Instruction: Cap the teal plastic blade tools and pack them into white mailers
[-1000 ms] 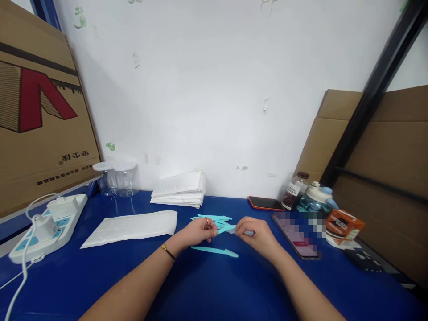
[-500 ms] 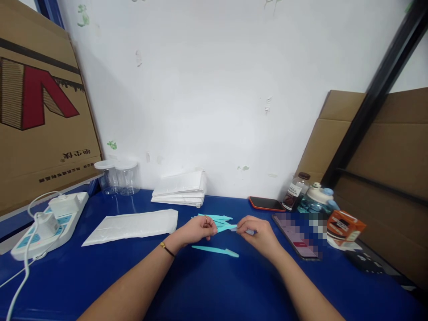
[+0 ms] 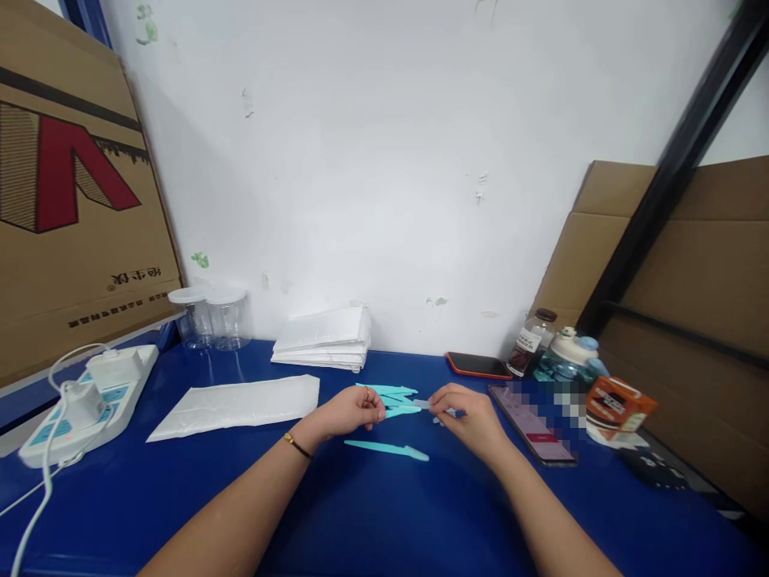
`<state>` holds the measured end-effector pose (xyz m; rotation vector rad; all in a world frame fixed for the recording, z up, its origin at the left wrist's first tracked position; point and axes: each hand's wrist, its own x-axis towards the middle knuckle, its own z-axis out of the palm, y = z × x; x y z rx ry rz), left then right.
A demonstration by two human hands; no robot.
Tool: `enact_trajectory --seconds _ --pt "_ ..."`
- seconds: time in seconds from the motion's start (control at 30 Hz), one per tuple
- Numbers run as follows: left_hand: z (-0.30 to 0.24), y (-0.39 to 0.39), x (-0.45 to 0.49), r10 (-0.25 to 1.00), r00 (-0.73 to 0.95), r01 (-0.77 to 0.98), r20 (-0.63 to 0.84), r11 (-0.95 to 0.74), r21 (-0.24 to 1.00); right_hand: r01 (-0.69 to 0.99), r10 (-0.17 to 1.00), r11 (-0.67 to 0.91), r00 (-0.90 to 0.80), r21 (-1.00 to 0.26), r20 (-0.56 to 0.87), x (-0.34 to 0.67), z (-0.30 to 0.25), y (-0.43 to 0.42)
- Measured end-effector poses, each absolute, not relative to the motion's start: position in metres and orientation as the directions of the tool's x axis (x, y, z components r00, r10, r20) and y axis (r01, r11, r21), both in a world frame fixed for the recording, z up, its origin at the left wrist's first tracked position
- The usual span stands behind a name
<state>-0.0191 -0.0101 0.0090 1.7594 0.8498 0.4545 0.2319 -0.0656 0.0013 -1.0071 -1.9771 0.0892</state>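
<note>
My left hand [image 3: 353, 410] pinches a turquoise eyebrow razor [image 3: 404, 411] by one end, its other end directed right. Across from it, my right hand [image 3: 469, 417] has its thumb and fingertips closed on a small translucent cap [image 3: 421, 405]. The cap lies right by the razor's far end; whether they touch I cannot tell. Behind the left fingers several more turquoise razors [image 3: 393, 390] lie in a loose pile. One separate razor [image 3: 388, 449] rests on the blue table nearer me. Small translucent pieces [image 3: 438, 420] show under my right fingers.
A white padded envelope [image 3: 240, 406] lies left, with a stack of white envelopes [image 3: 324, 336] behind. Two clear jars [image 3: 227, 320] and a power strip [image 3: 129, 401] stand left. Phones [image 3: 479, 366], a bottle [image 3: 532, 344], a jug [image 3: 568, 357] and an orange box [image 3: 618, 409] are right.
My left hand has drawn slightly left with the razor, and my right hand has shifted a little right. More of the translucent cap shows between them.
</note>
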Motion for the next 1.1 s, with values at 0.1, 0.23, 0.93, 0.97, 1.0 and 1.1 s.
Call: enact_trajectory --seconds 0.1,0.23,0.93,0.97,1.0,1.1 --pt "0.008 -0.009 -0.020 0.733 0.675 0.315 -0.088 -0.178 0.932 0.624 0.692 0.654 -0.263 -0.428 0.673 0.233 0.001 -0.065" --pt "0.006 -0.009 -0.019 0.729 0.678 0.307 -0.099 -0.159 0.938 0.588 0.700 0.663 -0.270 -0.462 0.661 0.229 0.000 -0.067" --pt "-0.011 -0.004 -0.017 0.792 0.581 0.685 0.185 -0.599 0.415 0.834 0.941 0.337 -0.290 -0.437 0.172 0.277 -0.009 -0.057" --pt "-0.011 -0.002 -0.018 0.793 0.568 0.707 0.221 -0.607 0.364 0.841 0.940 0.341 -0.299 -0.419 0.164 0.275 -0.012 -0.056" --pt "-0.012 -0.001 -0.018 0.792 0.562 0.724 0.238 -0.611 0.322 0.847 0.939 0.344 -0.303 -0.405 0.163 0.274 -0.014 -0.055" --pt "-0.015 0.004 -0.018 0.786 0.574 0.752 0.229 -0.617 0.233 0.851 0.937 0.350 -0.311 -0.391 0.163 0.273 -0.018 -0.053"
